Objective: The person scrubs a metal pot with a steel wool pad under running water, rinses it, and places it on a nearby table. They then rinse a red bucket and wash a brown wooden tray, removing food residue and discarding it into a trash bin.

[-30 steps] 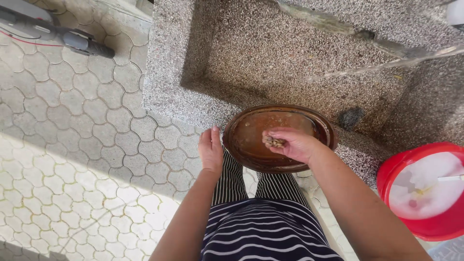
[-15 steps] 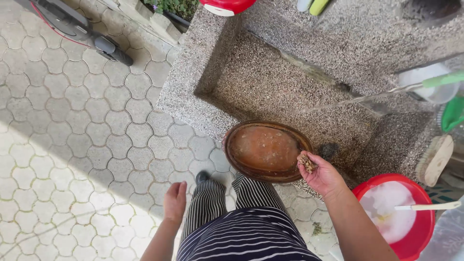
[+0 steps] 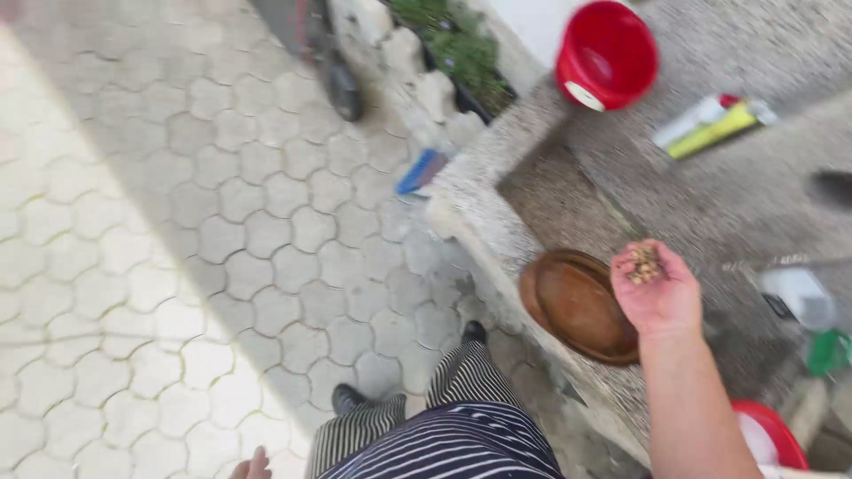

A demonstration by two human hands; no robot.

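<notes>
Head view, items as they lie. Item one: your right hand [image 3: 658, 288], raised palm up over the stone basin, fingers loosely cupped around a small heap of brownish scraps [image 3: 643, 263] resting on the palm. Item two: a round brown clay dish [image 3: 572, 306], lying on the near rim of the basin, just left of and below that hand, not touched by it. Item three: your left hand [image 3: 251, 466], only the fingertips showing at the bottom edge beside your striped clothing [image 3: 448, 439]; you cannot tell whether it is released or clenched, and nothing is seen in it. Item four: a red bucket [image 3: 608, 53] standing on the far stone ledge, well apart from the dish. Item five: a white and yellow-green tube [image 3: 710, 124] lying on the ledge to the right of the bucket. Item six: a red basin [image 3: 772, 435] at the lower right, partly hidden behind your forearm. Item seven: a white container with a green part [image 3: 812, 319] at the right edge, blurred. Item eight: a blue object [image 3: 419, 170] leaning at the corner of the stone basin [image 3: 568, 200]. Ground: grey hexagonal paving [image 3: 204, 239], sunlit at the left, with your two dark shoes on it. A planted bed edged with stones [image 3: 444, 49] lies beyond the corner.
</notes>
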